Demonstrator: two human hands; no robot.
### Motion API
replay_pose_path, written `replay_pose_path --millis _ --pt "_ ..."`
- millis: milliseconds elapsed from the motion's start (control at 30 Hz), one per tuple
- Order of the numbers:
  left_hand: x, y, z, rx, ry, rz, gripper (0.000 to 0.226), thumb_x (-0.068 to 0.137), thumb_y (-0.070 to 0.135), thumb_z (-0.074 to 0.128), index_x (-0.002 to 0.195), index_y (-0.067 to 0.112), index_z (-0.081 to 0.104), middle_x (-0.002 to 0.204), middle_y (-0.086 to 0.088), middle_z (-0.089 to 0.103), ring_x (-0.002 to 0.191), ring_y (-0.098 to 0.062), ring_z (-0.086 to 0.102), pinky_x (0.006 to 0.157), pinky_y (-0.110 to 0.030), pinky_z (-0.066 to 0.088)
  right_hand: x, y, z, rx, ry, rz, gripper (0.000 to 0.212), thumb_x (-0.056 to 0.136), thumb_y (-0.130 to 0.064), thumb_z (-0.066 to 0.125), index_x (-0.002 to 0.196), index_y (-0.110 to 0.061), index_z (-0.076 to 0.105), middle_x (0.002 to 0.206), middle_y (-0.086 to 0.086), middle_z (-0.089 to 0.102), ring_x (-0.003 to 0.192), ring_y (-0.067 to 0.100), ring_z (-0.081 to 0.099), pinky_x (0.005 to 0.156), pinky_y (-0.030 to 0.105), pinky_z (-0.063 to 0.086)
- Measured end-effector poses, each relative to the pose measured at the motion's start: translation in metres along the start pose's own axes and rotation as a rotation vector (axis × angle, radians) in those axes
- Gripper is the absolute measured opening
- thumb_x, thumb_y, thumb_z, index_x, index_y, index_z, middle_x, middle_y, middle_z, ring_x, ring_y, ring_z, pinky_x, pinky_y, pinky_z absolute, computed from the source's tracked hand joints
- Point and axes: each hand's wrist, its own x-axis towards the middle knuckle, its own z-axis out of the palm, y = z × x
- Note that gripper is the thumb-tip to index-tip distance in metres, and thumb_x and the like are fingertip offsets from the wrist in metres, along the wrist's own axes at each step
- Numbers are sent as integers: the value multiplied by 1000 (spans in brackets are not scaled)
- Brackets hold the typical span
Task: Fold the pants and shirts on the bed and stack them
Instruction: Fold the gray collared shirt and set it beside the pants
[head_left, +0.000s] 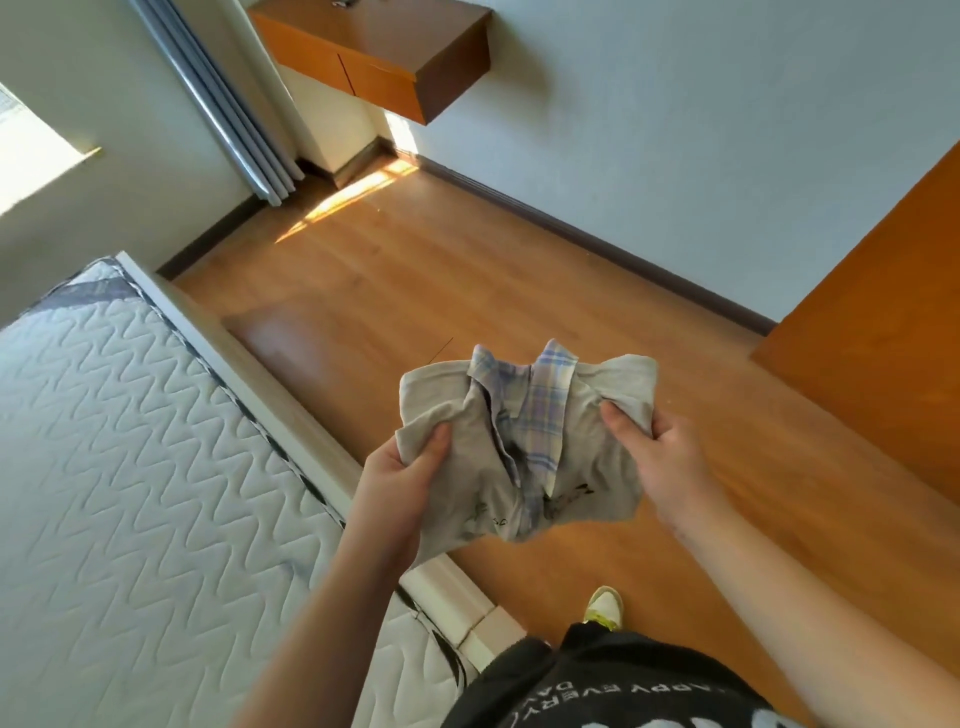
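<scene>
Pale plaster walls (675, 130); orange-brown laminate plank floor (467, 270), sunlit patch at 11 o'clock. Wall-mounted orange wooden cabinet (384, 57) at 12 o'clock. Grey pleated curtain (218, 98) beside it.

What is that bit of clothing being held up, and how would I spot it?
Start at the white quilted mattress on the left, then look right, above the wooden floor. There the left hand and right hand grip a small beige shirt by its shoulders. Its blue plaid collar marks it out.

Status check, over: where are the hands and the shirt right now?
Left hand and right hand each grip the beige shirt with plaid collar. Shirt unfolded, held over the wooden floor, beside the white quilted mattress. Nothing in the way.
</scene>
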Motion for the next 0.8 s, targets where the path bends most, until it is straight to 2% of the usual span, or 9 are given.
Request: replay_pose_path --millis 100,267,367,467,533,667,733,800 --pt "17 4 0 -34 11 -15 44 67 62 78 91 25 76 100 -8 76 97 -28 72 86 -49 57 20 -4 2 -5 -25 26 35 72 -61 73 95 -35 75 95 -2 77 87 19 74 75 38 58" --pt "49 14 -6 -130 27 -31 35 76 52 78 90 20 77 103 -12 75 99 -29 72 87 -48 57 61 -18 19 -48 -50 5 38 70 -66 74 93 -36 75 92 -4 77 84 17 74 70 35 57" --pt "79 29 -10 -178 70 -36 38 74 49 77 88 14 76 101 -14 75 96 -29 73 82 -44 59 91 -28 37 -82 -93 5 45 69 -68 72 96 -34 75 93 -2 77 85 19 74 74 38 57" --pt "112 46 -22 -196 77 -23 36 71 52 76 83 18 77 97 -11 76 92 -27 74 76 -40 61 126 -40 62 -97 -127 24 44 69 -66 74 98 -32 75 96 -1 77 89 20 74 80 40 56" --pt "135 59 -36 -205 85 -11 35 71 55 76 83 22 78 97 -9 76 91 -26 74 77 -42 61 152 -51 86 -135 -138 18 35 74 -61 72 97 -34 74 94 -6 77 85 14 74 77 36 55" --pt "177 89 -69 -238 123 -7 41 68 60 76 85 23 77 96 -10 76 91 -28 74 82 -47 60 204 -79 148 -183 -213 4 27 78 -57 69 94 -36 73 90 -13 76 80 6 72 59 14 52" --pt "194 106 -89 -261 133 5 45 65 63 78 86 23 78 98 -11 76 93 -28 73 82 -45 59 224 -95 180 -173 -235 3 30 76 -58 70 95 -34 73 91 -11 76 83 9 73 64 18 55" --pt "216 123 -113 -281 174 7 45 65 62 80 83 22 78 98 -12 76 93 -29 73 82 -45 59 249 -107 209 -153 -267 3 37 71 -65 72 98 -39 72 97 -8 76 89 14 73 79 34 57"
